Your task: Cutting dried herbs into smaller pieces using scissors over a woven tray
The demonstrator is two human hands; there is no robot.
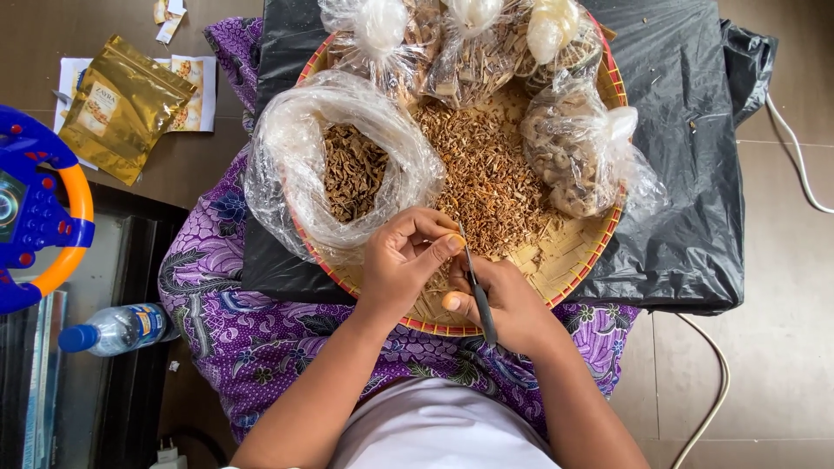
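At my far left a toy wheel (35, 208) and a water bottle (117, 328) lie on the floor, well apart from the work, with a gold pouch (122, 104) beyond them. On my lap, over a purple cloth (252, 339) and a black sheet (695, 200), sits the woven tray (556, 269). The open bag (339, 169) of brown chips lies on its left side, just beyond my left hand (404, 260). That hand is closed in a pinch, thumb and forefinger pressed on a small pale piece (454, 241) at the near edge of the loose pile (486, 182). Immediately right of it, my right hand (512, 304) is clenched round a thin knife (476, 287), whose long axis runs almost straight away from me, handle toward my body, tip up beside the pinched piece. So the piece lies ahead and slightly left of the blade, between both hands, and my left hand is the nearer one, already touching it. Farther right and beyond, tied bags (578, 152) crowd the tray's far rim.
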